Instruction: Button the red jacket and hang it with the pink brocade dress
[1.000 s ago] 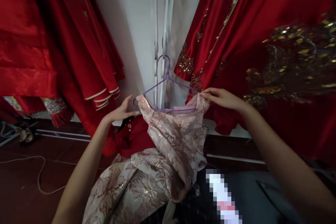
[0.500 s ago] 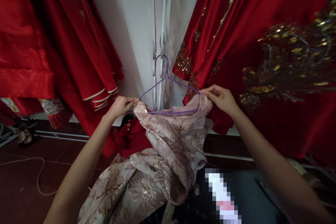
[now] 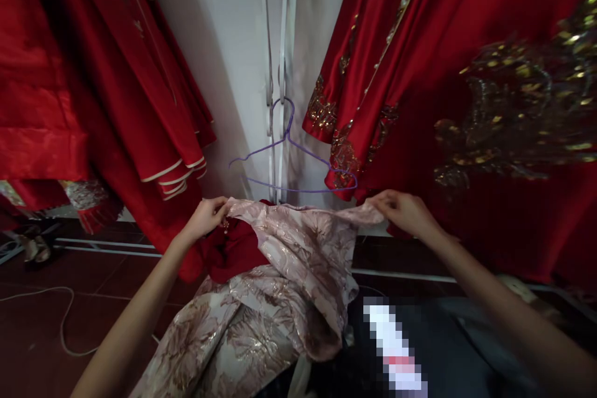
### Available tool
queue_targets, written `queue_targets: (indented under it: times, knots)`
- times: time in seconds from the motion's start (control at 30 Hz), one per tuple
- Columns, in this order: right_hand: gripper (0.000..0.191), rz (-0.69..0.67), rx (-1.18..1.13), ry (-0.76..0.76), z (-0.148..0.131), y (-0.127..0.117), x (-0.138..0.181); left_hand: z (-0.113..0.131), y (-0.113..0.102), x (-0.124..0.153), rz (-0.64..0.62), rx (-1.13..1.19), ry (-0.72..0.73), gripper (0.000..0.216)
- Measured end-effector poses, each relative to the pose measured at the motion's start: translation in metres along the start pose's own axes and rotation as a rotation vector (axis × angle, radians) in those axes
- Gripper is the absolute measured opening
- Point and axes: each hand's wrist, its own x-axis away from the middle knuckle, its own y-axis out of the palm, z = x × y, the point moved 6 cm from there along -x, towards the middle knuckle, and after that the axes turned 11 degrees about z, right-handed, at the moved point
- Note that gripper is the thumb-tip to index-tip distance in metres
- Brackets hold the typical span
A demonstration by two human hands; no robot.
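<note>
Between my hands stretches a pale pink dress with a shiny gold floral pattern, its lower part bunched toward me. My left hand pinches its left shoulder. The right shoulder strap is gripped by my right hand, fingers closed. Just above the neckline, a purple wire hanger hangs from a white metal pole, apart from the dress. Red cloth with small beads shows beside the dress's left armhole.
Red garments with cream trim hang at left. On the right hang red garments with gold embroidery. A white cable and a pair of shoes lie on the floor at left. Low white rack bars run behind.
Both hands have moved down, drawing the dress's shoulders off the purple hanger. The hanger now hangs bare above the neckline, and the dress's top edge is pulled wider.
</note>
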Motion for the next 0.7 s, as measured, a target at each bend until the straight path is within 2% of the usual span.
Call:
queue_targets:
  times: [0.07,0.13,0.23,0.33,0.4,0.47,0.6,0.7]
  knots:
    - [0.024,-0.119,-0.018,-0.110,-0.023,0.005,0.012,0.028,0.001,-0.008,0.041,-0.009,0.085,0.034]
    - [0.025,-0.123,-0.019,-0.205,-0.054,0.001,0.018,0.061,0.007,-0.020,0.081,0.004,0.193,0.030]
    - [0.022,-0.059,-0.039,-0.310,-0.101,-0.009,0.019,0.107,0.034,-0.037,0.034,0.072,0.382,0.027]
    - [0.019,-0.017,-0.106,-0.373,-0.125,-0.014,0.013,0.127,0.069,-0.044,-0.044,0.076,0.489,0.027]
    - [0.017,0.038,-0.145,-0.373,-0.119,-0.016,0.003,0.128,0.085,-0.042,-0.067,0.051,0.525,0.025]
    - [0.016,0.105,-0.171,-0.316,-0.097,-0.017,-0.008,0.125,0.091,-0.037,-0.062,0.054,0.526,0.023]
    - [0.020,0.255,-0.163,-0.167,-0.045,-0.024,-0.021,0.126,0.081,-0.022,-0.068,0.144,0.516,0.024]
    - [0.023,0.373,-0.114,-0.135,-0.022,-0.034,-0.020,0.131,0.071,-0.014,-0.082,0.188,0.504,0.022]
